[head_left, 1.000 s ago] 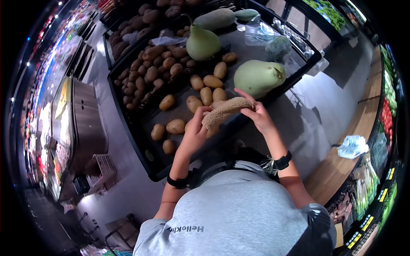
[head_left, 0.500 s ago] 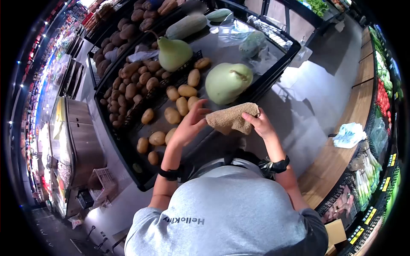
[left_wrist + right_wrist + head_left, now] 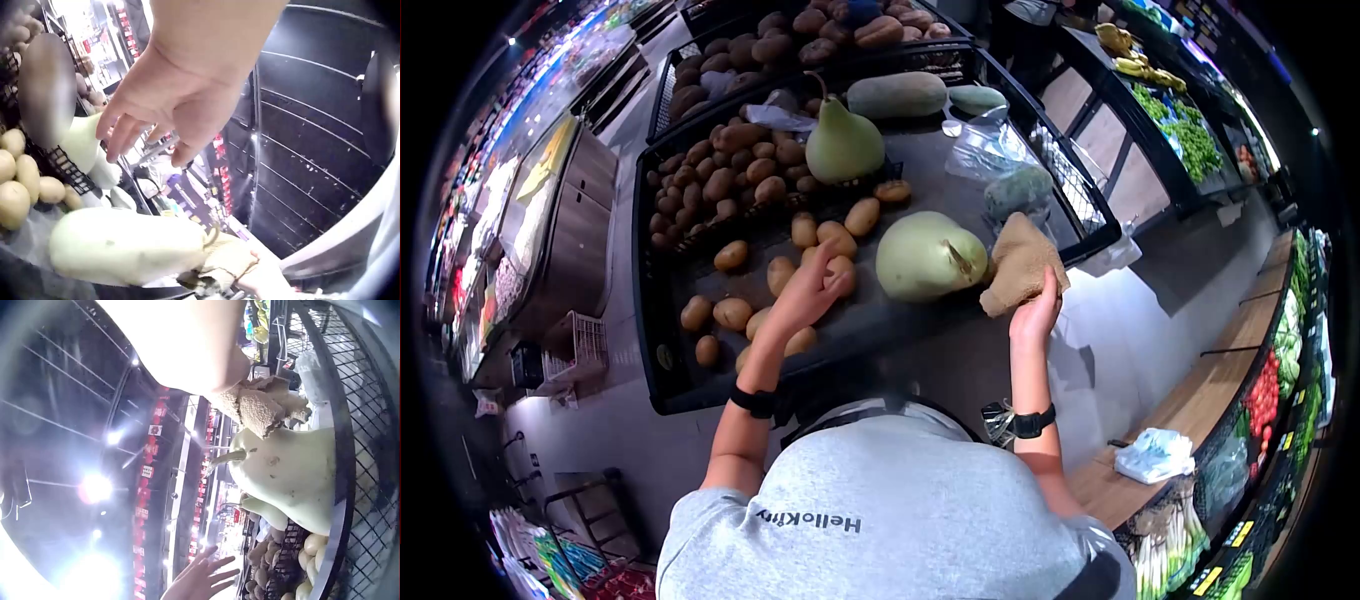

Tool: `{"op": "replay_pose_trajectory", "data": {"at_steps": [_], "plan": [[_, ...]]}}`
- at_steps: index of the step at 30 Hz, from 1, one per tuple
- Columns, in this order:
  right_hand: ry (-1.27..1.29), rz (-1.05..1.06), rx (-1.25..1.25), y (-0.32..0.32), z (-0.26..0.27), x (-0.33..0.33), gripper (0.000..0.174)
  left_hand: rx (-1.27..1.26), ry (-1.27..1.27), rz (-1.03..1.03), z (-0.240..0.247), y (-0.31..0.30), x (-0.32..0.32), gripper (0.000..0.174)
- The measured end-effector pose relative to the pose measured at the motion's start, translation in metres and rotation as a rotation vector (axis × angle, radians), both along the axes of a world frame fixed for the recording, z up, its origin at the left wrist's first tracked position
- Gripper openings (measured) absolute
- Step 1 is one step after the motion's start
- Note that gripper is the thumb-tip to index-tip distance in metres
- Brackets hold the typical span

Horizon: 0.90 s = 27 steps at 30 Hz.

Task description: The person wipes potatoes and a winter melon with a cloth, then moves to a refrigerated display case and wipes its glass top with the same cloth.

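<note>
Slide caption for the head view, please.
Right hand holds tan cloth beside a green gourd; left hand hovers over potatoes.

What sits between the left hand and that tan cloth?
In the head view, the nearer gourd lies between the left hand and the cloth, with a potato beside that hand.

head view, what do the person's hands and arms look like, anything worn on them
The left hand and right hand show no gloves. The left wristband and right wristband are black, with a shiny, crumpled-looking item beside the right one. Short grey sleeves leave the forearms bare; the grey shirt has dark "HelloKitty" lettering.
</note>
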State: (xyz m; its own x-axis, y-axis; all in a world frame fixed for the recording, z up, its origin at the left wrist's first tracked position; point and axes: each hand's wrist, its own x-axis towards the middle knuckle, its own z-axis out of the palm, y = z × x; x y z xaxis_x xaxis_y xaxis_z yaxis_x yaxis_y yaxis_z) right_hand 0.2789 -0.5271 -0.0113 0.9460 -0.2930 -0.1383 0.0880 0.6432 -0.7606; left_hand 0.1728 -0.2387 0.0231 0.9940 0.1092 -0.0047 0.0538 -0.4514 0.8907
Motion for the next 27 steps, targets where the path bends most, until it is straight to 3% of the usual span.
{"op": "replay_pose_trajectory", "data": {"at_steps": [3,6,9,11,13,16,18,20,21,22,23,24,26,27], "plan": [[0.002,0.017,-0.130,0.005,0.010,0.025,0.041,-0.058,0.116,0.096,0.004,0.034,0.006,0.050],[-0.026,0.072,-0.225,0.023,0.059,0.040,0.039,0.108,-0.059,0.125,-0.014,0.079,0.031,0.044],[-0.111,0.267,-0.435,0.035,0.090,0.079,0.036,-0.009,0.006,0.115,0.025,0.111,0.071,0.041],[-0.128,0.367,-0.453,0.059,0.123,0.106,0.036,0.173,-0.105,0.147,0.031,0.139,0.111,0.041],[-0.154,0.581,-0.463,0.085,0.149,0.145,0.035,0.250,-0.368,0.180,0.012,0.170,0.165,0.045],[-0.094,0.707,-0.440,0.156,0.177,0.188,0.033,-0.014,-0.244,0.247,0.022,0.181,0.233,0.059],[-0.109,0.767,-0.448,0.205,0.173,0.213,0.029,-0.176,-0.187,0.298,0.012,0.185,0.272,0.063],[-0.220,0.674,-0.685,0.251,0.158,0.225,0.025,-0.231,-0.328,0.355,-0.027,0.189,0.310,0.068],[-0.290,0.676,-0.813,0.267,0.144,0.234,0.026,-0.347,-0.263,0.383,-0.033,0.182,0.321,0.062],[-0.291,0.651,-0.915,0.281,0.131,0.237,0.027,-0.462,-0.323,0.231,-0.062,0.191,0.349,0.049],[-0.296,0.624,-1.016,0.294,0.117,0.242,0.028,-0.450,-0.307,0.315,-0.061,0.179,0.351,0.028],[-0.337,0.580,-1.085,0.299,0.090,0.254,0.029,-0.286,-0.233,0.352,-0.071,0.175,0.359,0.027],[-0.379,0.490,-1.238,0.306,0.070,0.257,0.031,-0.137,-0.459,0.570,-0.102,0.154,0.376,0.034],[-0.379,0.489,-1.246,0.306,0.071,0.251,0.031,-0.145,-0.459,0.570,-0.100,0.153,0.370,0.034]]}}
